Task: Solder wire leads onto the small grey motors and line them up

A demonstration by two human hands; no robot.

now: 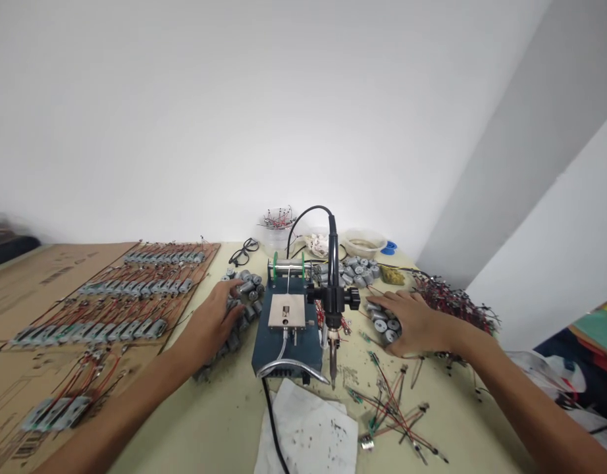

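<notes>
while the left hand (209,322) and right hand (415,322) lie open, gripping nothing, on bare motors (247,286) beside the soldering station (284,336), wired motors (140,289) already fill rows left of it.

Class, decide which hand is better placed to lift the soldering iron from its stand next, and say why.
Probably the right hand: it rests on the small motors close beside the soldering iron, with nothing between. The left hand lies beyond the blue base.

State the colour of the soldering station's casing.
The soldering station casing is dark blue, best seen in the head view.
</notes>
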